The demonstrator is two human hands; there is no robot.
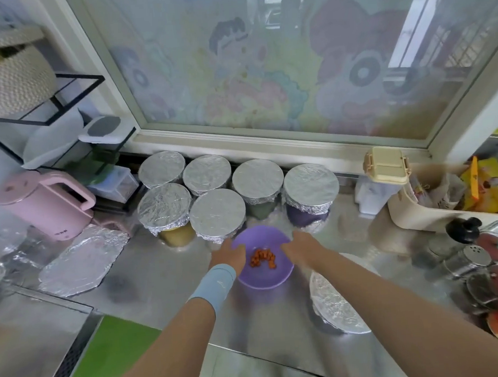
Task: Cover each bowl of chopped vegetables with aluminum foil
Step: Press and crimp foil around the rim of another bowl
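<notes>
A purple bowl (264, 274) with chopped orange carrot pieces (262, 259) stands uncovered on the steel counter. My left hand (228, 255) grips its left rim and my right hand (299, 248) grips its right rim. Behind it stand several foil-covered bowls (217, 212), close together by the window. One more foil-covered bowl (336, 305) sits under my right forearm. A loose foil sheet (83, 258) lies flat on the counter to the left.
A pink kettle (43, 205) and a black wire rack (42, 113) stand at the left. At the right are a beige bin (435, 209) of packets, a lidded container (386, 165), shakers (468, 259) and red-lidded jars. A green board (106, 360) lies front left.
</notes>
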